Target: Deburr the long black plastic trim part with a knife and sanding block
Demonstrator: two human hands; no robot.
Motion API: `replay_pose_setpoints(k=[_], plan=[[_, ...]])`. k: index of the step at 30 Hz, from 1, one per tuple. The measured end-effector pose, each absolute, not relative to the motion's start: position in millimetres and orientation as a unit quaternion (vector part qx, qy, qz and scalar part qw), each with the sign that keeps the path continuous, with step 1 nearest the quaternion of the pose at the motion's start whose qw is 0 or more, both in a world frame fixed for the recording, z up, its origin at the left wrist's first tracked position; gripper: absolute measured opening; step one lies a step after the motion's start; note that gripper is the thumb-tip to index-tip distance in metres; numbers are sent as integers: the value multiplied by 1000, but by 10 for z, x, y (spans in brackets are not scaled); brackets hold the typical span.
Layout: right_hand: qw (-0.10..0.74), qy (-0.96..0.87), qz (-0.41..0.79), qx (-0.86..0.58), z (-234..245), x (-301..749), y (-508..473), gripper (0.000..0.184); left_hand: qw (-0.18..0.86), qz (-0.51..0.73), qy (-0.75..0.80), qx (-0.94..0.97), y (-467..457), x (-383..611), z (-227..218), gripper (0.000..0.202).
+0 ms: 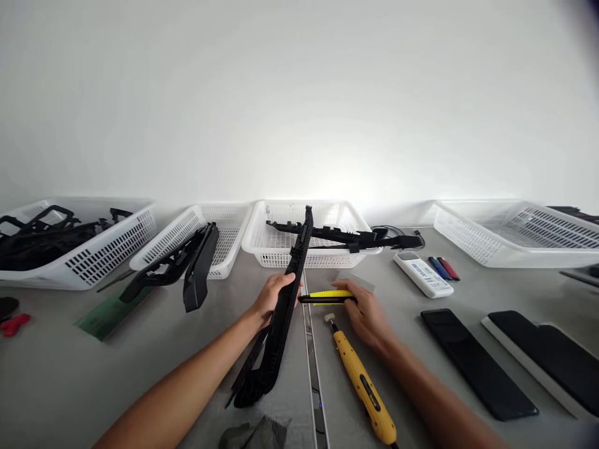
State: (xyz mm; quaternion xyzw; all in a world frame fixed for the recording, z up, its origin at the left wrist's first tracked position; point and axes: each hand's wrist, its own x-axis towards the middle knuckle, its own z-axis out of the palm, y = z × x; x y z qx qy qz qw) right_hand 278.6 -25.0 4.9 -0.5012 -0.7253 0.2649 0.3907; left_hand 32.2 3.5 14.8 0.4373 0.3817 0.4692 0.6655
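Observation:
My left hand (274,296) is wrapped round a long black plastic part (281,324) that slants from the table's near side up toward the middle white basket (276,249). My right hand (367,315) grips a yellow and black utility knife (327,296), which points left and touches the black part's side. A yellow electric screwdriver (362,380) lies on the grey table just below my right hand.
Several white baskets line the back: far left (107,249) full of black parts, another (224,243) with long black parts, far right (510,240). A remote (423,274), two markers (443,268), two dark phones (477,365), green sandpaper (110,312) and a red item (16,323) lie around.

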Motion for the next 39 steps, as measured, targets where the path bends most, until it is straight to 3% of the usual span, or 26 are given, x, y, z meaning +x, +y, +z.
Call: replay_pose_setpoints(k=[8,16,21,28,39], plan=[[381,-720,232,-531,-40,2834,-194,31,652,496,351,454,13,366,150,48],[284,-688,109,-659,-171,2879,-460,33,660,489,345,454,15,379,89,54],[305,-649,78,-693,-175,2968,-744,37,656,470,358,470,14,374,69,63],[342,-625,93,-695,-202,2969,-979,41,609,479,358,521,-52,324,459,65],[287,-642,100,-704,-135,2820,-958,38,556,520,388,520,-133,240,871,60]])
